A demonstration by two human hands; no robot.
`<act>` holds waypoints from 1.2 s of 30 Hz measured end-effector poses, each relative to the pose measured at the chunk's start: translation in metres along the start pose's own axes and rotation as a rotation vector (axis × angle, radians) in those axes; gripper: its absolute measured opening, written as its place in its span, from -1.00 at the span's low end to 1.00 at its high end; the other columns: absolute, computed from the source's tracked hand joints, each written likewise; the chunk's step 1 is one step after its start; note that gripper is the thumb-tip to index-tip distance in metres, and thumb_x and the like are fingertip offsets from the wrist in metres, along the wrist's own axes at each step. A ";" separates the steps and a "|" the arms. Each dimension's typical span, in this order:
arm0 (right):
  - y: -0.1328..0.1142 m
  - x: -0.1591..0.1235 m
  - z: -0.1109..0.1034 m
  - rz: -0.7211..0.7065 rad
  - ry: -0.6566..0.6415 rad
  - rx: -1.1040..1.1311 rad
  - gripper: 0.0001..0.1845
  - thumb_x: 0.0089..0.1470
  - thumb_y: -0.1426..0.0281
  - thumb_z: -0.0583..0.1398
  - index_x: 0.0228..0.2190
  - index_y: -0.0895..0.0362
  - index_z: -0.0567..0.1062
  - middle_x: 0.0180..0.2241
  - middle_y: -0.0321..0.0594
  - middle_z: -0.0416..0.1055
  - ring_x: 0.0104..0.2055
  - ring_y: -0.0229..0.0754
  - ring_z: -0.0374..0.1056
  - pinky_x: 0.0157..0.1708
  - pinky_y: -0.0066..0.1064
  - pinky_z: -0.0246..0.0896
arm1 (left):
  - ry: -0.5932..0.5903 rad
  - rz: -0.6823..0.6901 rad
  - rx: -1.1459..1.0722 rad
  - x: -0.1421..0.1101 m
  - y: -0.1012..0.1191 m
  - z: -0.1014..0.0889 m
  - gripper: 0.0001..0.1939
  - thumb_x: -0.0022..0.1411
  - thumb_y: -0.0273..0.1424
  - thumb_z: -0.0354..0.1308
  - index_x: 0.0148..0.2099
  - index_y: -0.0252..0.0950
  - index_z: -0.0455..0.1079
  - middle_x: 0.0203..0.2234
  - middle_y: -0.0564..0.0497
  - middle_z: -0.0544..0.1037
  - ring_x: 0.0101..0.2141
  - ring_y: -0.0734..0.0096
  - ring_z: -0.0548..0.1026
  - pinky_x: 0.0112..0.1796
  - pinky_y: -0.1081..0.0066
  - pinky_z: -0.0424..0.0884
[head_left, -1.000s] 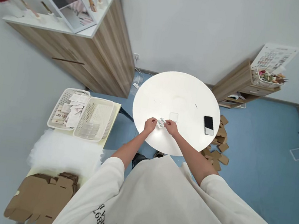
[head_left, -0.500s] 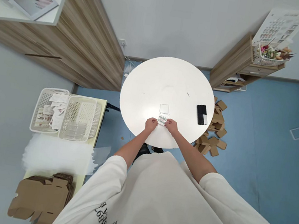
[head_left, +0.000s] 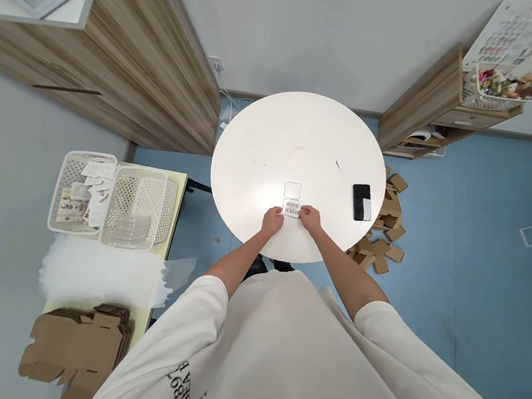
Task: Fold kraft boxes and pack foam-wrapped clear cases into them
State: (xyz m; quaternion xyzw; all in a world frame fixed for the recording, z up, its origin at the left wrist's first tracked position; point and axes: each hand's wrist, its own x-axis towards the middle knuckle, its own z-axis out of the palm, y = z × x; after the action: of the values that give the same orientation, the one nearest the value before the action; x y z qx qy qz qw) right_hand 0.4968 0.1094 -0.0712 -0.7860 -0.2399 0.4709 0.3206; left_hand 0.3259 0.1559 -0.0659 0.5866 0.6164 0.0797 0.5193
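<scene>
Through the head view I logged the opened clear case [head_left: 292, 191] at the counter's [head_left: 276, 134] near side, its contents too small to identify. Left hand [head_left: 272, 221] and right hand [head_left: 310, 219] met its opposite edges; finger closure and grip I couldn't tell.

A clear plastic case [head_left: 292, 191] is open on the worktop [head_left: 267, 126], near the edge by the person. Its see-through lid lies back, on the side away from the person. At the near half is a small white card [head_left: 292, 208] with two rows of little grey, shiny bits. The card looks almost straight. It's too small to tell if it sits all the way in.
</scene>
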 end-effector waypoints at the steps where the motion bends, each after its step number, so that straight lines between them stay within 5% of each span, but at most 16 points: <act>1: 0.001 0.003 0.001 0.001 0.007 -0.012 -0.68 -0.07 0.35 0.19 -0.22 0.12 0.55 -0.49 -0.32 0.50 -0.34 -0.15 0.46 -0.23 -0.32 0.38 | -0.003 -0.007 -0.008 0.000 -0.001 0.000 -0.62 0.18 -0.56 0.12 0.04 -0.26 0.46 0.05 -0.14 0.56 -0.02 0.20 0.55 0.04 0.27 0.40; 12: 0.004 0.014 0.005 -0.034 0.033 -0.128 -0.70 -0.05 0.35 0.16 -0.26 0.08 0.59 -0.45 -0.32 0.50 -0.27 -0.12 0.46 -0.12 -0.26 0.38 | -0.051 0.021 -0.058 0.002 -0.006 -0.001 -0.57 0.18 -0.59 0.10 0.09 -0.23 0.42 0.09 -0.11 0.54 0.01 0.21 0.54 0.08 0.26 0.39; 23: -0.002 0.013 -0.001 -0.041 0.057 -0.248 -0.68 0.04 0.46 0.14 -0.20 0.09 0.62 -0.18 -0.23 0.59 -0.08 -0.14 0.46 0.03 -0.32 0.32 | -0.091 -0.030 -0.029 0.007 0.003 -0.014 -0.53 0.24 -0.58 0.07 0.18 -0.25 0.35 0.15 -0.13 0.49 0.07 0.25 0.50 0.12 0.31 0.33; 36: -0.024 0.033 -0.004 -0.054 0.000 0.003 -0.48 0.04 0.45 0.15 0.07 0.14 0.52 0.14 -0.10 0.46 0.17 -0.10 0.39 0.23 -0.24 0.23 | -0.040 -0.090 -0.406 0.057 0.015 -0.014 -0.54 0.15 -0.57 0.12 0.12 -0.31 0.40 0.17 -0.22 0.47 0.16 0.20 0.44 0.13 0.25 0.33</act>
State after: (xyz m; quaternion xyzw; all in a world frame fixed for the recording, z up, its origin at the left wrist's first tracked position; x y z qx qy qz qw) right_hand 0.5132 0.1468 -0.0721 -0.7788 -0.2604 0.4625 0.3342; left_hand 0.3381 0.2132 -0.0803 0.4434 0.6027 0.1675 0.6419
